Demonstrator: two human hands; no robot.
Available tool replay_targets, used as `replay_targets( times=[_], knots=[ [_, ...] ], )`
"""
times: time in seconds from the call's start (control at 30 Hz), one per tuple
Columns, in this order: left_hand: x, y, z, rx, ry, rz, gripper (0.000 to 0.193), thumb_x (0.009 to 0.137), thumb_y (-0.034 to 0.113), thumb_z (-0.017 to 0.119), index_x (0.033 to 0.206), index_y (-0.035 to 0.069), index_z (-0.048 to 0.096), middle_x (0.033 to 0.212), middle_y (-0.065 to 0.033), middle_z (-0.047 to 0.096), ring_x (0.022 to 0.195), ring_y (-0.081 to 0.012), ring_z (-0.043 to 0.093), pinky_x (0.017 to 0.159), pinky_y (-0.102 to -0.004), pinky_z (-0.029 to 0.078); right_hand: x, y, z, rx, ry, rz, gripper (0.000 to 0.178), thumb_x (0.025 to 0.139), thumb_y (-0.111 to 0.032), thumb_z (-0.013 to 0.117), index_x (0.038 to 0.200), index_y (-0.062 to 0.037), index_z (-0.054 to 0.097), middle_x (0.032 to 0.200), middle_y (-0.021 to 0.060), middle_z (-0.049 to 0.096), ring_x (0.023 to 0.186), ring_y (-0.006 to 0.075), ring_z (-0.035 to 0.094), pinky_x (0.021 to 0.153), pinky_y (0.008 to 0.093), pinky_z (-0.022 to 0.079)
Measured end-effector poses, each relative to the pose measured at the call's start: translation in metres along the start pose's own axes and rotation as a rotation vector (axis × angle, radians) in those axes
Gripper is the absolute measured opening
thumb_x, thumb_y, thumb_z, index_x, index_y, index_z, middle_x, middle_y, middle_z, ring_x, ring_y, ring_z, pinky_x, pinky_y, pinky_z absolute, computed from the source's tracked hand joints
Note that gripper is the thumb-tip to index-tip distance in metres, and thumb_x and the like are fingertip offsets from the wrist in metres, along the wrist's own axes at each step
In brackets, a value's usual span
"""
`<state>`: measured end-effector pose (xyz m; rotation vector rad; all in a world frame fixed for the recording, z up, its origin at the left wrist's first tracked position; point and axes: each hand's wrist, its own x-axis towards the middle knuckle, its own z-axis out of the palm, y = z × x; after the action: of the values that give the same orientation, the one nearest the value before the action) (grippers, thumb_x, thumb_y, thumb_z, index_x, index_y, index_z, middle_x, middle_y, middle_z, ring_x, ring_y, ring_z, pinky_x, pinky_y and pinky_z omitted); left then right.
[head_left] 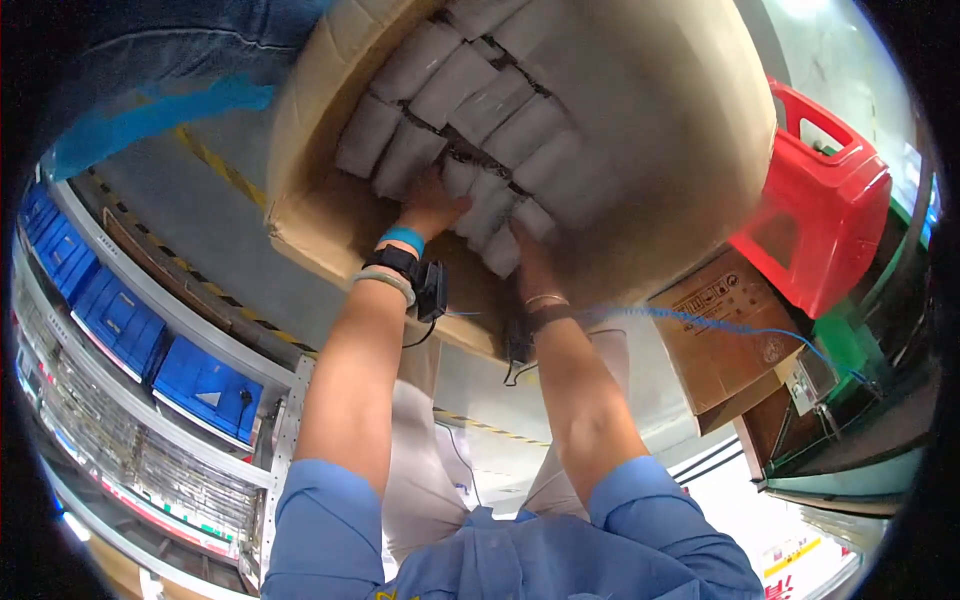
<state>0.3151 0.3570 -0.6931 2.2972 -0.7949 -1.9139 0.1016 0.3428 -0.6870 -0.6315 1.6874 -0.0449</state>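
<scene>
Both my arms reach down into a large cardboard box (306, 150) filled with rows of whitish wrapped packets (455, 85). A short row of packets (490, 212) at the near side lies between my two hands. My left hand (432, 205) grips its left end, with fingers bent and partly hidden among the packets. At the right end, my right hand (534, 258) presses against the nearest packet; its fingertips are in shadow and partly blurred. A dark strap with a small black device is on my left wrist, and another dark strap is on my right.
A red plastic bin (825, 200) stands right of the box, above a brown carton (735, 325). A coiled blue cord (700, 318) runs from near my right wrist to the right. Left is a metal rack (285, 420) with blue bins (205, 385). Someone's denim-clad leg (190, 45) is at upper left.
</scene>
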Motion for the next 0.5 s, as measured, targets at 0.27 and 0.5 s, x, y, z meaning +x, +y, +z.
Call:
replay_targets(
  times=[0.27, 0.5],
  knots=[
    [-0.002, 0.033, 0.049, -0.171, 0.076, 0.163, 0.092, 0.073, 0.043, 0.076, 0.14, -0.002, 0.033, 0.137, -0.0241, 0.044, 0.125, -0.0381, 0.044, 0.105, -0.0437, 0.036, 0.008, 0.012, -0.007, 0.576, -0.287, 0.131, 0.068, 0.086, -0.047, 0.062, 0.135, -0.0024, 0.046, 0.134, 0.0089, 0.049, 0.125, 0.0248, 0.043, 0.105, 0.0376, 0.033],
    [-0.057, 0.059, 0.007, -0.496, -0.235, 0.264, 0.082, 0.073, 0.041, 0.077, 0.132, -0.003, 0.042, 0.124, -0.0205, 0.056, 0.113, -0.0275, 0.055, 0.096, -0.0364, 0.043, -0.062, -0.053, -0.023, 0.675, -0.386, 0.112, 0.049, 0.091, -0.034, 0.058, 0.129, -0.0037, 0.051, 0.124, 0.0069, 0.057, 0.109, 0.0225, 0.055, 0.097, 0.0352, 0.042]
  ],
)
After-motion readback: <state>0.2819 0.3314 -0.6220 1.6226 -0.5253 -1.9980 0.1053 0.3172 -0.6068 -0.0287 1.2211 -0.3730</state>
